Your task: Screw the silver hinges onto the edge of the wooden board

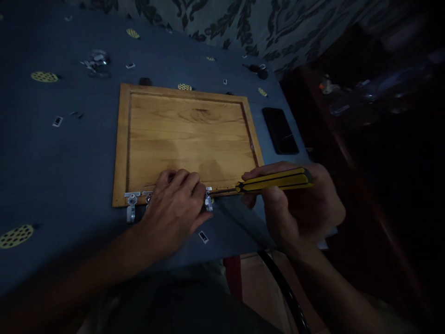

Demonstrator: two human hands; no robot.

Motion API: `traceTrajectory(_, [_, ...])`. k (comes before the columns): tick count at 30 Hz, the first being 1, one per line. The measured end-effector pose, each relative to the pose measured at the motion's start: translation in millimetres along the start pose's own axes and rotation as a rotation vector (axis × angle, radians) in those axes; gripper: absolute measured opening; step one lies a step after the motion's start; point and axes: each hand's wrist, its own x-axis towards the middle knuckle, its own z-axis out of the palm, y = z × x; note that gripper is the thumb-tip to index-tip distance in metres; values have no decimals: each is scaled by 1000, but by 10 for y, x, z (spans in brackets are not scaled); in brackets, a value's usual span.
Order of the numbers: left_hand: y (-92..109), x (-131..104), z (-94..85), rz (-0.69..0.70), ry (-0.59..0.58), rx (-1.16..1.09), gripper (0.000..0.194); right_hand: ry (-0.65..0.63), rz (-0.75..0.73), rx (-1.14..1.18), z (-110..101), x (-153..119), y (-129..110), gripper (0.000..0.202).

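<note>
A framed wooden panel (189, 132) lies flat on the blue cloth. Along its near edge sit small silver metal clips, one at the left corner (131, 204) and another clip (208, 200) near the middle. My left hand (175, 202) is closed over this edge, with fingers curled and thumb beside the middle clip; its grip is partly hidden. In my right hand (302, 204) is a yellow and black screwdriver (274, 181), held nearly level between thumb and fingers. Its shaft points left, with the tip at or close to the middle clip; contact cannot be made out.
Right of the panel lies a black phone (280, 131). Behind it are shiny metal pieces (97, 62) and a dark object with a ring (259, 70). Small screw-like bits (77, 114) lie at left. A dark red furniture edge (347, 153) runs along the right.
</note>
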Motion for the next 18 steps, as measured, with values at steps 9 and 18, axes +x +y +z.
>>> traceTrajectory(9, [4,1,11,6,3,18,34,-150,105,-46,-76,123,-118,12])
traceTrajectory(18, [-4,-2,5,4,-15,-3,30,-173,235,73,-18,165,-202,16])
